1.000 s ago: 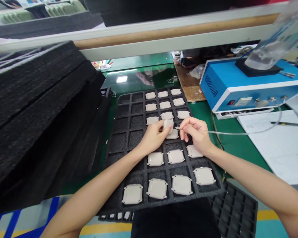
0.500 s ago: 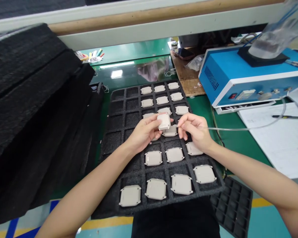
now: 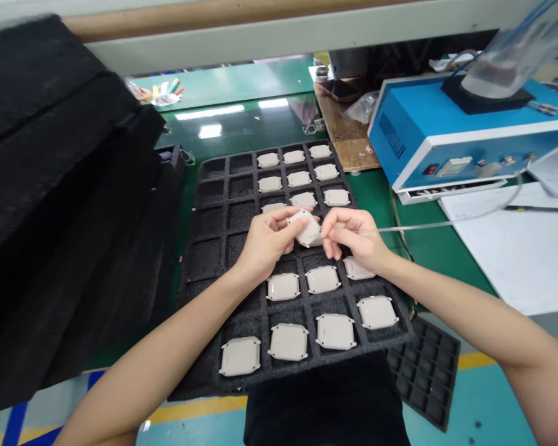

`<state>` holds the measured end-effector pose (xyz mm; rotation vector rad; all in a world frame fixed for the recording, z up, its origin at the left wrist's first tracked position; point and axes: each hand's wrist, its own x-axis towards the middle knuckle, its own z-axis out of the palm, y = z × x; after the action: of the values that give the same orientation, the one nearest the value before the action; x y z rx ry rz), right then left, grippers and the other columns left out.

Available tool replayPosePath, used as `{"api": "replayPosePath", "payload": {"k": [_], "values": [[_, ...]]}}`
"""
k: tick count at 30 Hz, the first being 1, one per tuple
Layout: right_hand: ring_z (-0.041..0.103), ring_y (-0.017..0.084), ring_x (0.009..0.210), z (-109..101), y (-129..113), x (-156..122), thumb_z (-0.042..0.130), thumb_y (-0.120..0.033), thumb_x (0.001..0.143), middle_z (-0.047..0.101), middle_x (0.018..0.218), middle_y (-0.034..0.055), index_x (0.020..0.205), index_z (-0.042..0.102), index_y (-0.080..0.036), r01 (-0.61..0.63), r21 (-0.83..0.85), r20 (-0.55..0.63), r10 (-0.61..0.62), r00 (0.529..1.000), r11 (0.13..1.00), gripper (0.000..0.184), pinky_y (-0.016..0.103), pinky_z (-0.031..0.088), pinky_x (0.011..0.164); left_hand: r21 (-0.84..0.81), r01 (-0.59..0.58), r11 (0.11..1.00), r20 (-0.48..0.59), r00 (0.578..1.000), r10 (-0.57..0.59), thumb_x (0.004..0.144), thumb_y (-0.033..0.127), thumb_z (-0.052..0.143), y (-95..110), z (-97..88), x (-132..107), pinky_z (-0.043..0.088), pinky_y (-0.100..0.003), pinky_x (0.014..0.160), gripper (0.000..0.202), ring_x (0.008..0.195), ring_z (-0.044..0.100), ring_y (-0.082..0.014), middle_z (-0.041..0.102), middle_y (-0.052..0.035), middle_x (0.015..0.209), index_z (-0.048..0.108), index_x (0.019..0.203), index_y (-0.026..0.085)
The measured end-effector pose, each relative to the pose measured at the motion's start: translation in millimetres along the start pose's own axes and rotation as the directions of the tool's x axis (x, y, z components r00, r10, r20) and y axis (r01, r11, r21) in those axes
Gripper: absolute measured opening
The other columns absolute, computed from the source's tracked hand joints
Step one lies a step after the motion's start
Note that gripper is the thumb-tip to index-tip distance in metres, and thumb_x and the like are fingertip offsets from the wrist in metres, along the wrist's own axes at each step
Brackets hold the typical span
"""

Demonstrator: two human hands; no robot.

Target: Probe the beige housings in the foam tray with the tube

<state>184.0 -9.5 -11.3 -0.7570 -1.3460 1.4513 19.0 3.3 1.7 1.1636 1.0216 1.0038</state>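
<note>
Between thumb and fingers, my left hand (image 3: 270, 238) holds a beige watch case (image 3: 309, 230), tilted above the foam tray. Close at its right, my right hand (image 3: 353, 234) pinches the end of a thin clear tube (image 3: 418, 227); the tip meets the edge of the case, though my fingers mostly hide it. Below both hands lies a black foam tray (image 3: 209, 259) with square pockets. Similar watch cases (image 3: 323, 280) sit in its middle and right columns, plus one at the front left. Several pockets on the left hold nothing.
A blue machine (image 3: 465, 139) with a clear cup on top stands at the right, the tube running to its front. White paper (image 3: 502, 254) lies before it. Stacked black foam (image 3: 51, 186) rises at the left. Another black tray (image 3: 428, 371) is low by the floor.
My left hand has turned the watch case to a more slanted angle. My right hand has come closer, bringing the tube's end to the case edge. The whole view has shifted slightly.
</note>
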Motion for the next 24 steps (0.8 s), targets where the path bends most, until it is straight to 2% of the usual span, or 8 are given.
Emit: {"api": "replayPosePath", "payload": {"k": [3,8,10,13,16,18,21,24], "values": [[0.048,0.007,0.034,0.0,-0.2,2.1,0.054,-0.020,0.071,0.057,0.044,-0.0039,0.068,0.055,-0.014,0.001,0.061,0.032,-0.003,0.999,0.998,0.007,0.017,0.038,0.036,-0.097,0.053,0.994,0.037,0.998,-0.050,0.068,0.026,0.074,-0.4,2.5,2.1,0.022,-0.013,0.031,0.024,0.037,0.030,0.0001,0.056,0.0024,0.055,0.073,0.086,0.011],[0.051,0.008,0.036,-4.2,3.8,5.2,0.053,-0.017,0.070,0.061,0.047,-0.0018,0.069,0.055,-0.013,-0.005,0.172,0.035,-0.001,0.999,0.985,0.006,0.018,0.042,0.038,-0.349,0.213,0.913,0.196,0.969,-0.152,0.061,0.014,0.076,4.5,-1.5,6.3,0.040,-0.007,0.038,0.023,0.048,0.048,-0.0019,0.066,-0.0020,0.073,0.073,0.083,0.011],[0.052,0.008,0.037,-5.0,4.3,5.1,0.052,-0.016,0.071,0.062,0.048,-0.0011,0.068,0.055,-0.012,-0.005,0.197,0.029,0.000,1.000,0.980,0.005,0.018,0.042,0.038,-0.367,0.250,0.896,0.238,0.956,-0.170,0.059,0.013,0.077,6.1,-3.8,6.3,0.048,-0.007,0.048,0.026,0.057,0.056,-0.0045,0.068,-0.0038,0.079,0.072,0.085,0.010],[0.052,0.009,0.038,-5.4,4.4,4.3,0.051,-0.016,0.071,0.062,0.049,-0.0008,0.068,0.055,-0.013,0.010,0.208,0.008,-0.012,1.000,0.978,0.006,0.019,0.042,0.039,-0.335,0.256,0.907,0.229,0.955,-0.186,0.058,0.015,0.079,5.3,-5.9,5.9,0.052,-0.008,0.059,0.032,0.062,0.060,-0.0055,0.069,-0.0033,0.081,0.072,0.088,0.010],[0.053,0.009,0.040,-5.7,4.9,3.7,0.052,-0.017,0.072,0.061,0.049,-0.0014,0.069,0.055,-0.013,0.031,0.174,-0.026,-0.027,0.999,0.984,0.006,0.019,0.042,0.040,-0.255,0.213,0.943,0.219,0.963,-0.158,0.058,0.019,0.081,1.9,-8.0,6.4,0.051,-0.009,0.055,0.034,0.061,0.060,-0.0054,0.068,-0.0011,0.080,0.072,0.090,0.013],[0.052,0.008,0.039,-6.1,5.5,3.6,0.052,-0.017,0.072,0.060,0.048,-0.0018,0.069,0.056,-0.013,0.049,0.151,-0.049,-0.042,0.998,0.987,0.006,0.018,0.041,0.040,-0.172,0.135,0.976,0.207,0.973,-0.098,0.057,0.018,0.082,-0.1,-10.6,7.1,0.050,-0.011,0.053,0.036,0.063,0.061,-0.0070,0.068,-0.0001,0.081,0.071,0.091,0.015],[0.050,0.008,0.038,-6.5,6.5,3.3,0.051,-0.015,0.072,0.060,0.048,-0.0019,0.069,0.056,-0.013,0.082,0.134,-0.056,-0.075,0.996,0.988,0.006,0.018,0.040,0.039,-0.048,-0.008,0.999,0.200,0.980,0.017,0.055,0.015,0.082,-1.2,-16.2,8.7,0.051,-0.016,0.064,0.040,0.073,0.063,-0.0107,0.070,-0.0015,0.089,0.069,0.093,0.016],[0.049,0.008,0.038,-5.6,6.1,1.8,0.050,-0.011,0.073,0.059,0.047,-0.0020,0.068,0.056,-0.013,0.115,0.090,-0.041,-0.112,0.993,0.989,0.008,0.018,0.040,0.039,0.053,-0.070,0.996,0.242,0.969,0.055,0.055,0.015,0.083,-0.5,-21.0,10.8,0.051,-0.022,0.077,0.041,0.084,0.064,-0.0151,0.071,-0.0049,0.095,0.067,0.093,0.015]]}}
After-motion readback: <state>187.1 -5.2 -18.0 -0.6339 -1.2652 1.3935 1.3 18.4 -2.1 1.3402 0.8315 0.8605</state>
